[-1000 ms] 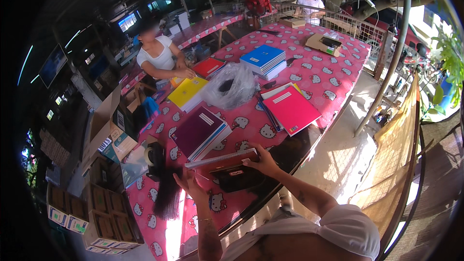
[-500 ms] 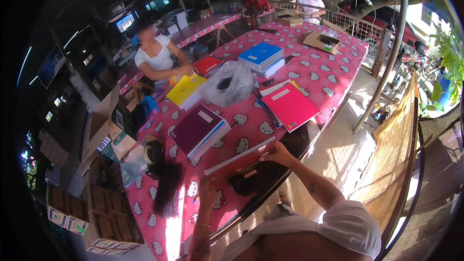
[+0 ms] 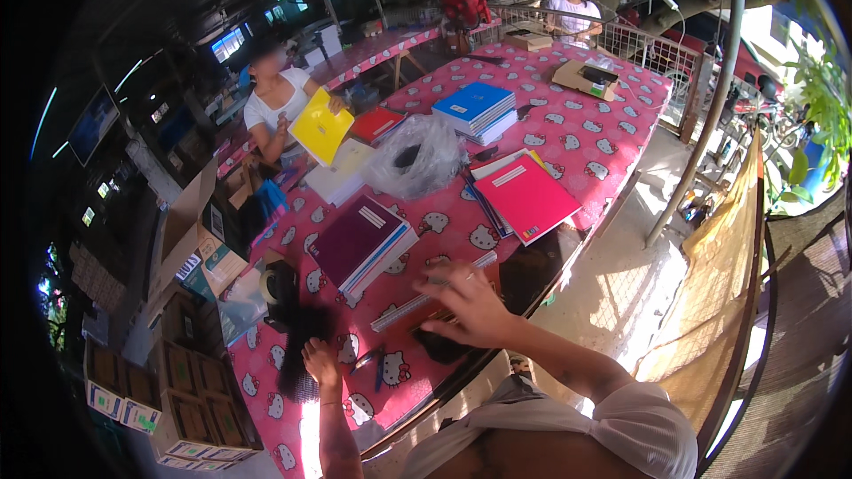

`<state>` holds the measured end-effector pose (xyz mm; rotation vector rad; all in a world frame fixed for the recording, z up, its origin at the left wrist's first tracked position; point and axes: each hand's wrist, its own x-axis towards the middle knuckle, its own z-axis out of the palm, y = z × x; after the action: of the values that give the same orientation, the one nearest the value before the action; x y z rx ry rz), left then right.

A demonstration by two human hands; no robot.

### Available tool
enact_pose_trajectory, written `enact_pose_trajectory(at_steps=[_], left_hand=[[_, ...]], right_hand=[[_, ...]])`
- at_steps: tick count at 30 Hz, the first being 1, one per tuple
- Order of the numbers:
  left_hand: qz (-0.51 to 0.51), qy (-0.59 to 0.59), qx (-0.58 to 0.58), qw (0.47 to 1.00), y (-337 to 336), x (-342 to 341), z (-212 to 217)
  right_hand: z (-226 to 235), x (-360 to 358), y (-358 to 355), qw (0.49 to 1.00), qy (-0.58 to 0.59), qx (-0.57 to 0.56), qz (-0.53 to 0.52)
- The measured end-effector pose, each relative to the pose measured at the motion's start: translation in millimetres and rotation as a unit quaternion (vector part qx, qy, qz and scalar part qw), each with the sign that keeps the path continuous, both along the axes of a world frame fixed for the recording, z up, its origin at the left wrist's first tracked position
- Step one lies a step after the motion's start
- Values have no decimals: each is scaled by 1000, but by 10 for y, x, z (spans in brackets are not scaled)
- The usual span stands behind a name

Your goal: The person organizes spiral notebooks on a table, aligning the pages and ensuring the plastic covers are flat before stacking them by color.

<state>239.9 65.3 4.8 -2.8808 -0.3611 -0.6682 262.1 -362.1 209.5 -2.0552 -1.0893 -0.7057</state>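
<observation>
My right hand (image 3: 470, 306), its fingers spread, hovers over a notebook stack (image 3: 399, 315) with a pale edge. That stack lies near the table's front edge, partly hidden by the hand, and a dark pouch (image 3: 442, 348) shows beside it. My left hand (image 3: 322, 362) is at the left, fingers curled against a black, fuzzy-looking thing (image 3: 306, 337); what they hold, if anything, is hidden. Just right of it lie two pens (image 3: 380, 371). Beyond the hands are a purple-topped notebook stack (image 3: 359, 235) and a pink-topped notebook stack (image 3: 525, 195).
A tape dispenser (image 3: 277, 284) stands at the left, near an open carton (image 3: 209, 248). Crumpled clear plastic (image 3: 413, 160) and blue notebooks (image 3: 477, 106) lie farther back. Across the table a co-worker holds a yellow notebook (image 3: 321, 127). Boxes (image 3: 191, 408) are stacked at lower left.
My right hand has let go of the notebook stack and lifted with spread fingers. My left hand has moved left to the black thing, uncovering the pens. The co-worker has raised a yellow notebook.
</observation>
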Motion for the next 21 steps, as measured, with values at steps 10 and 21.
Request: enact_pose_trajectory(at_steps=[10, 21], left_hand=[[-82, -151, -130, 977, -683, -329, 1121], [-146, -181, -447, 864, -1559, -480, 1566]], right_hand=[[-472, 427, 945, 984, -14, -177, -16], [-261, 473, 985, 986, 107, -125, 20]])
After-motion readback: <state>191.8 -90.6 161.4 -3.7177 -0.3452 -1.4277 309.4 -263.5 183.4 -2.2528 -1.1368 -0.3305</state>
